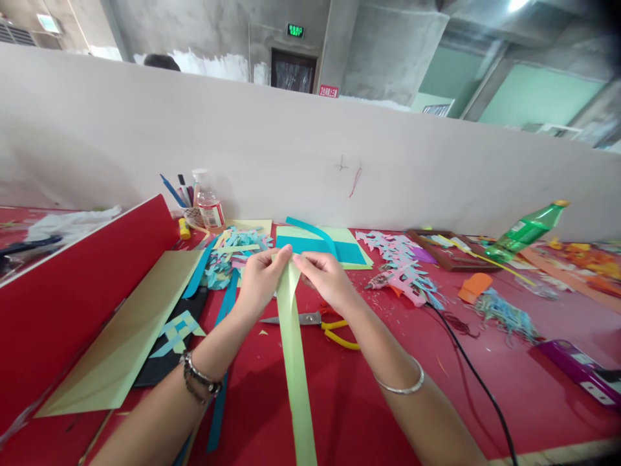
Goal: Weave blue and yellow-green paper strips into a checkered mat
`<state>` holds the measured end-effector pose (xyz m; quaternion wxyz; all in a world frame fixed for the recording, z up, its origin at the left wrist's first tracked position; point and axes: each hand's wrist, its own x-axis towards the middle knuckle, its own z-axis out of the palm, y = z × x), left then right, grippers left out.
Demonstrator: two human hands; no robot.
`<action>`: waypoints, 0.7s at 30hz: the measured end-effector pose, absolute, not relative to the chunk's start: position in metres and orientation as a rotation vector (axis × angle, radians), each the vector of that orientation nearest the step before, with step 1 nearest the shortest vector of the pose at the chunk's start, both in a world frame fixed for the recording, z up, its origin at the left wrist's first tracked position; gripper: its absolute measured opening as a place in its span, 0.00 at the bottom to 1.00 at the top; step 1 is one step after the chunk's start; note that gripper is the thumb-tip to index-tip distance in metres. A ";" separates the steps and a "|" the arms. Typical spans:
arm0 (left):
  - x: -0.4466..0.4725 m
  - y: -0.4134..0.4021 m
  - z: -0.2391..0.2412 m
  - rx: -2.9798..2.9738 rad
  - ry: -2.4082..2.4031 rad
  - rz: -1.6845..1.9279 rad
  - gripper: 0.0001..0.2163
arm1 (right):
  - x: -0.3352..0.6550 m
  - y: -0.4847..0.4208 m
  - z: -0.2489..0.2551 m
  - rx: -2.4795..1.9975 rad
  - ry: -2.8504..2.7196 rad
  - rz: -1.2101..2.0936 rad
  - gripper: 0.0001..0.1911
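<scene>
- My left hand [262, 278] pinches the top end of a pale yellow-green paper strip [297, 375] between thumb and fingers.
- My right hand [326, 278] pinches the same end, thumb tips close together.
- The strip hangs toward me, passing over the blades of yellow-handled scissors [314, 319] on the red table [359, 408].
- Left: a woven paper piece [178, 333].
- Right: a pink glue gun [407, 288].

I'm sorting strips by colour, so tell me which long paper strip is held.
The long pale yellow-green paper strip, pinched near its far end between the left hand and right hand; the blue paper strips lie unheld.
</scene>
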<state>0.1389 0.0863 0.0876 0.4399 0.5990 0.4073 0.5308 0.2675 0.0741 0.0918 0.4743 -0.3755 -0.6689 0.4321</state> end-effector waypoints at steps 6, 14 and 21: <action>0.139 0.089 0.087 1.325 0.962 1.263 0.18 | 0.269 0.075 0.093 -0.921 -1.455 1.056 0.20; 0.145 0.083 0.086 1.597 0.962 1.133 0.17 | 0.270 0.074 0.096 -0.962 -1.373 1.043 0.20; 0.142 0.084 0.089 1.656 1.019 1.218 0.18 | 0.269 0.071 0.095 -1.027 -1.622 0.850 0.15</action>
